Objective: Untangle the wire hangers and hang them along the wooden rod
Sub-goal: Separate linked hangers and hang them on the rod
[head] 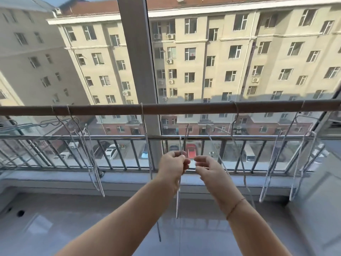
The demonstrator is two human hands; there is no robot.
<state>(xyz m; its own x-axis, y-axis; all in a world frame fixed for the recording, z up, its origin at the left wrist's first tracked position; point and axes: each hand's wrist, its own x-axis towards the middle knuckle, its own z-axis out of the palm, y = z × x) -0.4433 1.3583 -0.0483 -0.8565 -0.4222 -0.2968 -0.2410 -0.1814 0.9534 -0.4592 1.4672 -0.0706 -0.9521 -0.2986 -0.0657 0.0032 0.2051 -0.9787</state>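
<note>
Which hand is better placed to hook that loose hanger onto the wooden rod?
Left, probably. The left hand pinches the loose hanger below a bare stretch of the wooden rod. The right hand hovers beside it, fingers loosely curled, apparently holding nothing.

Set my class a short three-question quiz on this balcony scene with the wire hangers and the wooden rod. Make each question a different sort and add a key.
1. True or false: the wooden rod carries no hangers yet.
2. What does the left hand grip? A the rod; B a wire hanger; C a towel.
3. Does the held hanger reach the rod?
Key: 1 false, several hangers hang from it; 2 B; 3 no, its top is below the rod.
</note>
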